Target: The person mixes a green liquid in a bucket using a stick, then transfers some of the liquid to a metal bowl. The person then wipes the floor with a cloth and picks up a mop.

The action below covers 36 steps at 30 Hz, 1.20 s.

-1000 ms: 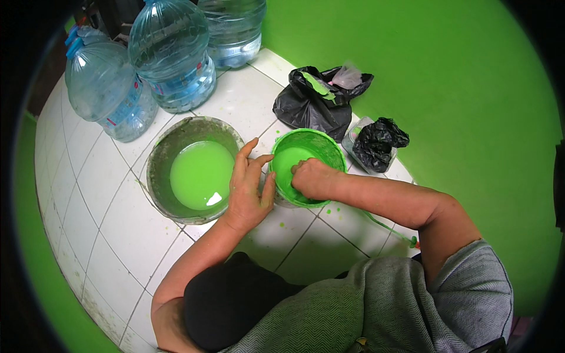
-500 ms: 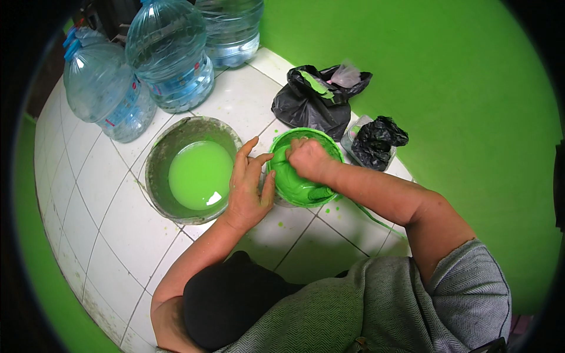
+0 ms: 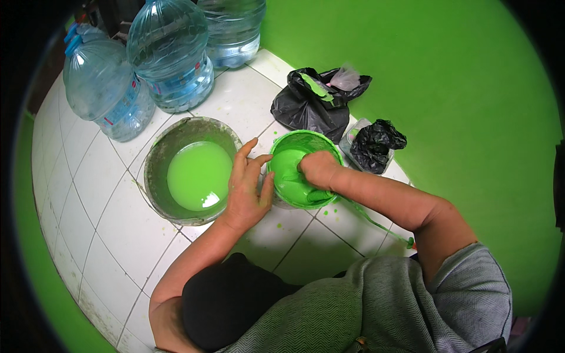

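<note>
My right hand [image 3: 318,170] reaches into a small green-coated bucket [image 3: 305,138] of thick green liquid, fingers curled and partly hidden, so I cannot make out what they hold. A rolled, green-coated shape [image 3: 319,194] lies at the bucket's near inner side. My left hand [image 3: 247,188] is open beside the bucket, fingers apart, thumb and forefinger touching its left side. Just left stands a larger grimy bucket [image 3: 161,173] with pale green liquid. A thin green line [image 3: 376,222] runs from the small bucket toward a small orange piece at the lower right.
Several large water bottles [image 3: 168,65] stand at the back left. A black bag [image 3: 309,115] and a container topped with crumpled black plastic [image 3: 376,147] sit behind the small bucket, along a green surface [image 3: 459,94]. White tiles [image 3: 100,217] beneath are spotted with green.
My right hand moved up toward the far side of the small bucket, then back down and to the right. The rolled shape came into view at the near side. My left hand stayed in place.
</note>
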Tool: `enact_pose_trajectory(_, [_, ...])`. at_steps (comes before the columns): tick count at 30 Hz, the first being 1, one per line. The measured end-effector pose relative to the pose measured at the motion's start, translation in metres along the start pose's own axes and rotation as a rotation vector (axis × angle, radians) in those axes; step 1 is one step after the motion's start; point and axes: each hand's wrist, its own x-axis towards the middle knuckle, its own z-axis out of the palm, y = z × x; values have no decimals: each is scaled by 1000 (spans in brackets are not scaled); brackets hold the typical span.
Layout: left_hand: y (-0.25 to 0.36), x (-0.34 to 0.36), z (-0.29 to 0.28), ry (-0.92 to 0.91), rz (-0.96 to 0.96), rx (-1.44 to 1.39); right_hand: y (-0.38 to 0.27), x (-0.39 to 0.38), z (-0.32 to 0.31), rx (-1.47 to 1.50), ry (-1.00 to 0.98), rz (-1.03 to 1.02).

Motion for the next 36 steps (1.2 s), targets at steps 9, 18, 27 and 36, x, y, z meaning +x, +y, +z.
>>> enact_pose_trajectory(9, [-2, -5, -2, -16, -11, 13, -18, -21, -8, -97, -158, -168])
enact_pose_trajectory(18, [-2, -4, 3, -36, -57, -25, -18, -4, 3, -165, 245, -390])
enact_pose_trajectory(27, [-1, -4, 2, -51, -101, -24, 14, 27, 17, -355, 396, -110])
enact_pose_trajectory(36, [-4, -5, 2, -25, -58, -20, 1, 13, -9, -161, -85, -41])
